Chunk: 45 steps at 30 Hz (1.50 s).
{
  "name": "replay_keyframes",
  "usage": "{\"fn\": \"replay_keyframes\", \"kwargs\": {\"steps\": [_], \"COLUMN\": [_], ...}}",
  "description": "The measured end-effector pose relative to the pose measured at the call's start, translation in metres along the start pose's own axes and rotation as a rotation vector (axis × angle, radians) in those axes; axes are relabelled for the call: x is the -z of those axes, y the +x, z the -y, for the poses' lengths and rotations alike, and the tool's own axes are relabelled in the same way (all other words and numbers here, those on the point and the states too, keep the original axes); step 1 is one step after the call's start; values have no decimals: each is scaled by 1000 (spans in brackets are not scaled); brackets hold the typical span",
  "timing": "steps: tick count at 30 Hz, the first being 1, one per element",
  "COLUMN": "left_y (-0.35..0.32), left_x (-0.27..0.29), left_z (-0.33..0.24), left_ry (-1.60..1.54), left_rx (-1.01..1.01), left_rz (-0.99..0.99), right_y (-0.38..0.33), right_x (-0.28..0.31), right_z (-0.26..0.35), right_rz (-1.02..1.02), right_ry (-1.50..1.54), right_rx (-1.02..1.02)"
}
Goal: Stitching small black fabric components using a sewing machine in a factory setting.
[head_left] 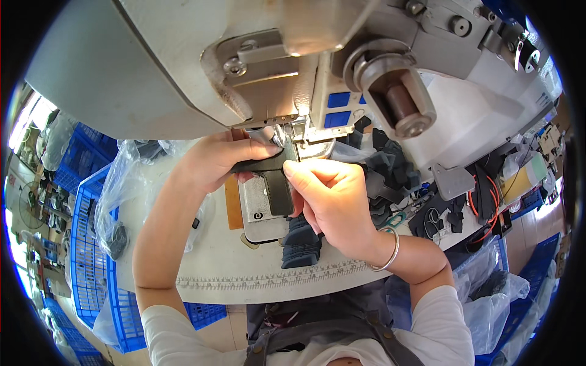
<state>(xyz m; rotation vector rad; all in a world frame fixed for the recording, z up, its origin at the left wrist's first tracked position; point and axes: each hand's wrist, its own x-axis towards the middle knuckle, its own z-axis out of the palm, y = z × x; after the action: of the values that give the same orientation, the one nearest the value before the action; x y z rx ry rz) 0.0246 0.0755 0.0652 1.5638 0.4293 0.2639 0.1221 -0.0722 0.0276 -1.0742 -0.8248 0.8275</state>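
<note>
- Dark piece: partly covered by the left hand and right hand (its full outline cannot be told).
- Stack of dark pieces: partly behind the right hand.
- Sewing machine: cut off by the upper edge.

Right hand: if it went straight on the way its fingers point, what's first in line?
The dark flat workpiece that the right hand already touches; just past it, probably the left hand, thumb tip first, though depth is unclear.
</note>
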Motion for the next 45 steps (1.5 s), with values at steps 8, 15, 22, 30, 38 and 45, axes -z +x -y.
{"fn": "replay_keyframes", "kwargs": {"steps": [8,15,22,30,38,45], "left_y": [-2,-2,-7,-10,-9,-6], "left_x": [-1,0,4,-4,1,1], "left_z": [0,-3,3,0,4,4], "left_ry": [7,4,30,54,39,1], "left_rx": [-12,27,129,89,82,84], "left_rz": [6,-2,79,39,69,84], "right_y": [-2,1,-3,-5,-5,-5], "right_x": [5,6,6,9,4,5], "right_z": [4,-2,2,-7,-13,-12], "right_rz": [25,20,191,161,138,146], "right_ry": [-30,-23,-119,-123,-80,-118], "right_rx": [-110,-56,-114,-24,28,41]}}
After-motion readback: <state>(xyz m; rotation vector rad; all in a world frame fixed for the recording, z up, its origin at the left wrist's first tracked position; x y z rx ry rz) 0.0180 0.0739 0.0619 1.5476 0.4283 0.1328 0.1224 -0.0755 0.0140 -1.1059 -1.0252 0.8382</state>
